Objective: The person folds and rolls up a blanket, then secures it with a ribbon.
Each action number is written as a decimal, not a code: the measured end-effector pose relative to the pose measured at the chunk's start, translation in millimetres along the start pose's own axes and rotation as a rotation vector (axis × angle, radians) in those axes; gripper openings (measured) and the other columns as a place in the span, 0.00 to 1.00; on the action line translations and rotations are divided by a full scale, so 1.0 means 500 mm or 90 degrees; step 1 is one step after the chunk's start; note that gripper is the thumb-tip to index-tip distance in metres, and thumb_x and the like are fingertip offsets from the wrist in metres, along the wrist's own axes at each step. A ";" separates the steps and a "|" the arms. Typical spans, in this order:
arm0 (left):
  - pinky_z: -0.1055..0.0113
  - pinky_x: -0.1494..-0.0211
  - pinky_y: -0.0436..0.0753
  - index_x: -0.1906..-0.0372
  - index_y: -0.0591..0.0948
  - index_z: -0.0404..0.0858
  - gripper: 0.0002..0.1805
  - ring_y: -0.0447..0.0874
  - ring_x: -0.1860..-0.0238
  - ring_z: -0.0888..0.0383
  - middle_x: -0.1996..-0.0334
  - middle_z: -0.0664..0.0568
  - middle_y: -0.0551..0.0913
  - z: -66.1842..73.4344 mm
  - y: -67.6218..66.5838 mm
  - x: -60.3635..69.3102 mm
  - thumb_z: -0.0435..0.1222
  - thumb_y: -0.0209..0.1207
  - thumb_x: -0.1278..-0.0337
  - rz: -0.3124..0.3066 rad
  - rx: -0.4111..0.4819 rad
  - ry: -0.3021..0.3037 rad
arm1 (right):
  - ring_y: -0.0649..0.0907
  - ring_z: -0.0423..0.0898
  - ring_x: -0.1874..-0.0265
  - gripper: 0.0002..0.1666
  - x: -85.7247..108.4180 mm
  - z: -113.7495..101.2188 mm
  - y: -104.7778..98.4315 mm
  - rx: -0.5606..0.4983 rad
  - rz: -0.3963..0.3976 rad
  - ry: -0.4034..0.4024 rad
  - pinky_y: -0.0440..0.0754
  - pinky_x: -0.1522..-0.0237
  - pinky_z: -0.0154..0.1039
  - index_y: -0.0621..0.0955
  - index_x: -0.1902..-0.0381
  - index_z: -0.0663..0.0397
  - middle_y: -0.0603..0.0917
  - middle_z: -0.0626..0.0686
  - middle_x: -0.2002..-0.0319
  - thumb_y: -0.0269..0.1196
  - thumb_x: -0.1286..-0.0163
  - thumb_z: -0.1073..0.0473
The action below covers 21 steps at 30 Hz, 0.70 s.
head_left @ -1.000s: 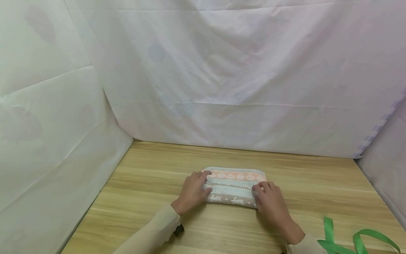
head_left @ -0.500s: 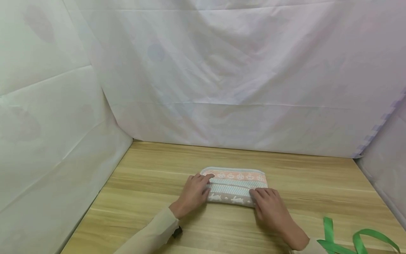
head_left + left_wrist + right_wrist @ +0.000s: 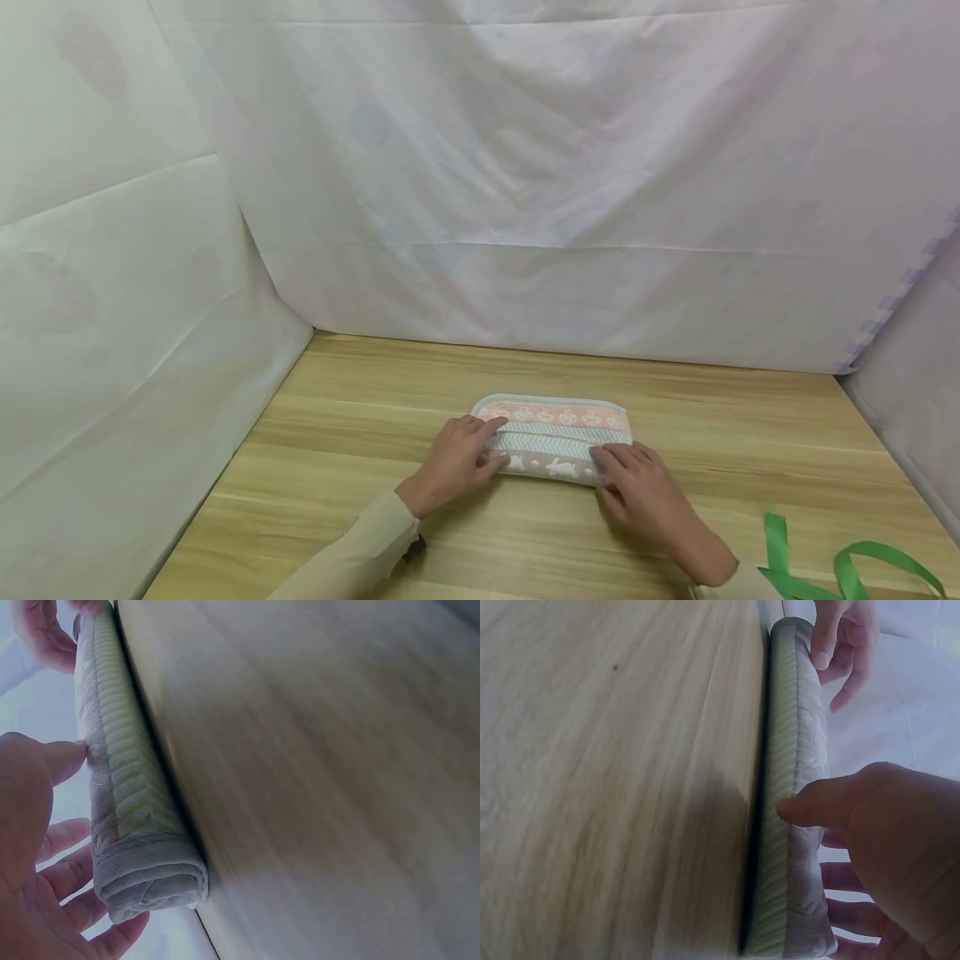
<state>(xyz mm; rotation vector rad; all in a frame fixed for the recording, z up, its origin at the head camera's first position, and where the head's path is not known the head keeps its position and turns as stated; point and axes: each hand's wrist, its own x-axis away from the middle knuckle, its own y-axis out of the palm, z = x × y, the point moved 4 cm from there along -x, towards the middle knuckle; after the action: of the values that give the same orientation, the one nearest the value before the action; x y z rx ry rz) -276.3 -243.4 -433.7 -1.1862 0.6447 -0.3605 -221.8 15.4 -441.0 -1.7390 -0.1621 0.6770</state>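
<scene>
A small patterned towel [image 3: 566, 446] lies folded in the middle of the table, with peach, pale blue chevron and taupe bands and white rabbits. Its near part forms a thick fold, whose layered end [image 3: 154, 881] shows in the left wrist view. My left hand [image 3: 456, 458] holds the left end, thumb at the near side and fingers over the top. At the right end, my right hand [image 3: 643, 492] holds the fold. In the right wrist view, that thumb [image 3: 810, 806] presses the near side, while the other fingers lie over the top, partly hidden.
A green ribbon [image 3: 855, 571] lies in loops at the front right of the wooden table [image 3: 360, 400]. White cloth walls stand behind the table [image 3: 555, 292] and along both sides.
My right hand has slid toward the near edge and its thumb has come lower. My left thumb has shifted in along the near fold, and the fold looks slightly rolled away from me.
</scene>
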 end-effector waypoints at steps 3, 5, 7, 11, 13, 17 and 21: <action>0.56 0.40 0.76 0.34 0.74 0.43 0.33 0.81 0.47 0.54 0.50 0.51 0.85 -0.002 0.002 0.001 0.53 0.65 0.40 -0.017 0.004 -0.007 | 0.83 0.55 0.49 0.34 0.001 0.004 0.002 -0.007 -0.008 0.002 0.75 0.42 0.60 0.79 0.44 0.60 0.84 0.57 0.51 0.77 0.49 0.57; 0.56 0.39 0.75 0.33 0.73 0.42 0.36 0.80 0.47 0.54 0.50 0.50 0.85 -0.002 0.002 0.001 0.55 0.66 0.43 -0.027 0.004 -0.004 | 0.83 0.55 0.49 0.36 0.001 0.008 0.004 -0.013 -0.007 0.004 0.75 0.42 0.60 0.79 0.44 0.60 0.84 0.57 0.51 0.79 0.51 0.57; 0.55 0.38 0.75 0.33 0.73 0.42 0.39 0.80 0.46 0.54 0.50 0.50 0.85 -0.002 0.004 0.000 0.56 0.68 0.47 -0.038 -0.006 0.004 | 0.83 0.55 0.50 0.37 0.000 0.012 0.005 -0.015 0.000 0.005 0.75 0.43 0.60 0.79 0.44 0.60 0.85 0.57 0.52 0.80 0.53 0.58; 0.56 0.36 0.74 0.32 0.72 0.41 0.42 0.80 0.47 0.54 0.52 0.51 0.84 -0.004 0.007 -0.002 0.54 0.72 0.51 -0.056 -0.030 0.018 | 0.84 0.54 0.50 0.37 -0.005 0.018 0.007 -0.017 0.006 0.011 0.76 0.43 0.59 0.79 0.45 0.60 0.85 0.57 0.52 0.81 0.56 0.62; 0.56 0.36 0.74 0.32 0.71 0.41 0.42 0.80 0.47 0.54 0.52 0.51 0.84 -0.006 0.009 -0.002 0.53 0.72 0.51 -0.059 -0.039 0.021 | 0.84 0.54 0.50 0.37 -0.006 0.019 0.008 -0.022 0.001 0.017 0.75 0.42 0.59 0.79 0.45 0.60 0.85 0.57 0.52 0.80 0.56 0.64; 0.56 0.38 0.75 0.32 0.72 0.41 0.41 0.81 0.48 0.54 0.54 0.52 0.85 -0.008 0.009 -0.004 0.49 0.73 0.51 -0.049 -0.048 0.035 | 0.83 0.55 0.49 0.37 -0.008 0.019 0.007 -0.034 -0.016 0.034 0.74 0.40 0.59 0.79 0.45 0.60 0.85 0.58 0.52 0.79 0.55 0.66; 0.57 0.39 0.76 0.33 0.72 0.41 0.39 0.81 0.49 0.55 0.54 0.52 0.85 -0.008 0.008 -0.003 0.45 0.73 0.52 -0.038 -0.051 0.050 | 0.84 0.55 0.49 0.36 -0.008 0.019 0.007 -0.038 -0.021 0.042 0.74 0.39 0.59 0.79 0.45 0.60 0.85 0.58 0.52 0.79 0.54 0.67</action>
<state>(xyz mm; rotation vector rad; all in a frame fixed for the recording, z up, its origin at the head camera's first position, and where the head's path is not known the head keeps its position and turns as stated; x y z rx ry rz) -280.3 -243.9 -438.0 -1.2750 0.6978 -0.4372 -231.1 20.5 -444.2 -1.8096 -0.1653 0.5949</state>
